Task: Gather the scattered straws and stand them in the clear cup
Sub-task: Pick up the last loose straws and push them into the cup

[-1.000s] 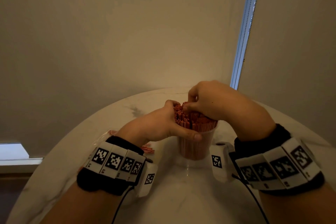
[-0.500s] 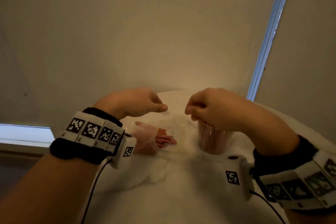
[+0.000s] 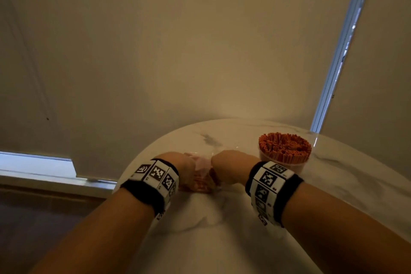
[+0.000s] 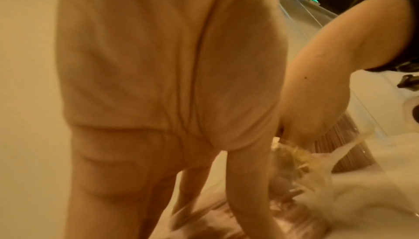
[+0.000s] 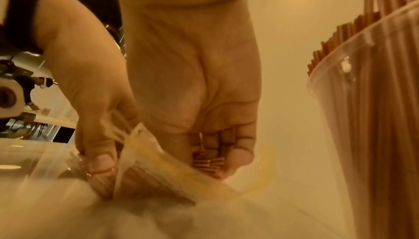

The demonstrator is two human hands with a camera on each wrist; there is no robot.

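Note:
The clear cup (image 3: 287,162) stands on the right of the table, packed with upright orange straws (image 3: 284,147). To its left lies a crumpled clear plastic bag (image 3: 201,181) with more straws inside. My left hand (image 3: 189,170) pinches the bag's plastic, thumb pressed on it (image 5: 99,162). My right hand (image 3: 226,168) reaches into the bag's mouth, and its curled fingers hold a small bunch of straws (image 5: 209,161). In the right wrist view the cup (image 5: 374,126) rises close on the right. The left wrist view is blurred and shows mostly my palm.
The round white marble table (image 3: 244,233) carries everything; its far edge curves just behind the cup. A beige blind hangs behind it, with a bright window strip (image 3: 338,55) on the right. Dark floor lies below the table's left edge.
Both hands have left the cup's top and come down to the plastic bag on the left. The right hand now holds a bunch of straws and the left pinches the bag.

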